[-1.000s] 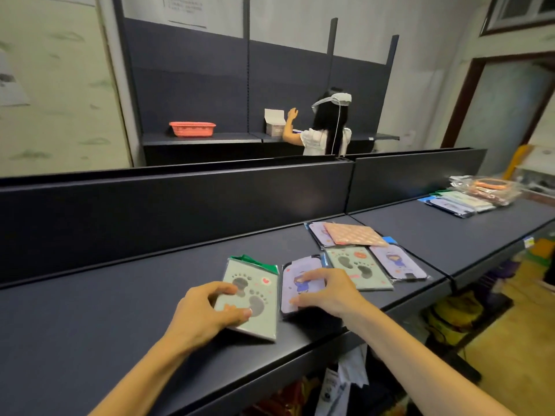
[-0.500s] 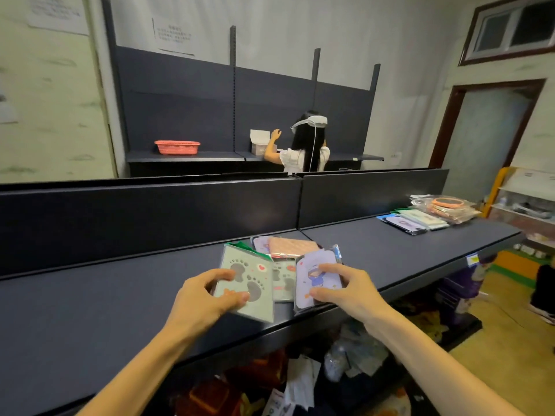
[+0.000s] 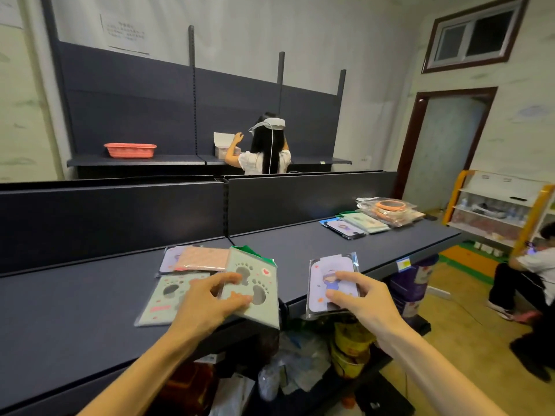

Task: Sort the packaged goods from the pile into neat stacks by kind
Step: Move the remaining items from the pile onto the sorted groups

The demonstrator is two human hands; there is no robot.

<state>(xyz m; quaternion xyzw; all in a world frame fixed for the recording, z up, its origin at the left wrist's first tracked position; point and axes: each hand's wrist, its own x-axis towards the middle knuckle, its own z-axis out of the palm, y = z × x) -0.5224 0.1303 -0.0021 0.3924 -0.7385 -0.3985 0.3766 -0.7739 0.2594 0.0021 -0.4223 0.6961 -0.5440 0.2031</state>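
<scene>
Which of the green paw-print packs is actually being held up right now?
The green paw-print pack pinched in the left hand, tilted up off the shelf. The other nearby one lies flat on the shelf beside it.

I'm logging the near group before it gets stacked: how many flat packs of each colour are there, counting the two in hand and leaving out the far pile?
Green paw-print packs: 2, one in the left hand at, one on the shelf
Purple packs: 2, one in the right hand at, one at
Pink pack: 1
Total: 5

Red basket (image 3: 130,150) on back shelf (image 3: 135,160); window (image 3: 474,34) upper right.
</scene>
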